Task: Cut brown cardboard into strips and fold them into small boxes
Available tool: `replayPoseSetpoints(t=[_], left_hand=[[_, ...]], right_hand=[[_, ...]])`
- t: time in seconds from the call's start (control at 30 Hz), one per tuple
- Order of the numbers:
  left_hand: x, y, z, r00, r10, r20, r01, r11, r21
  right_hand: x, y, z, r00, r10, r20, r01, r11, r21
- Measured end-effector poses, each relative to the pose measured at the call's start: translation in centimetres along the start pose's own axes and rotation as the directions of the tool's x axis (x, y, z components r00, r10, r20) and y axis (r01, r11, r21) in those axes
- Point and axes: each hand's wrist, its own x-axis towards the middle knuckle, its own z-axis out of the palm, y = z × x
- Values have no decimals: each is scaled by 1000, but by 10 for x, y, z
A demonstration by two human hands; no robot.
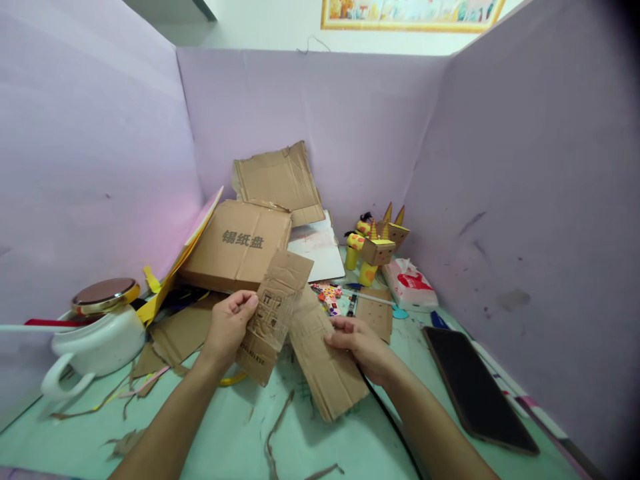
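The left hand [227, 327] pinches a cardboard strip [275, 313] upright. At its 3 o'clock, the right hand [357, 340], fingers together, presses a flat strip [325, 370] on the table [225, 433]. Torn scraps [277, 427] at 6 o'clock suggest cutting is well underway; the box [235, 245] at 12 o'clock looks whole.

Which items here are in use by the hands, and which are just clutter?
In use:
- left hand gripping printed cardboard strip
- right hand resting on plain cardboard strip

Lying about:
- flat box
- white mug with gold lid
- dark tablet
- cardboard giraffe toys
- tissue pack
- scraps on the table
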Motion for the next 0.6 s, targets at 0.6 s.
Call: replayPoseSetpoints(t=[0.6], left_hand=[[-20, -15, 25, 977, 76, 199, -148, 915, 376]], right_hand=[[-4, 9, 6, 988, 21, 154, -36, 995, 92]])
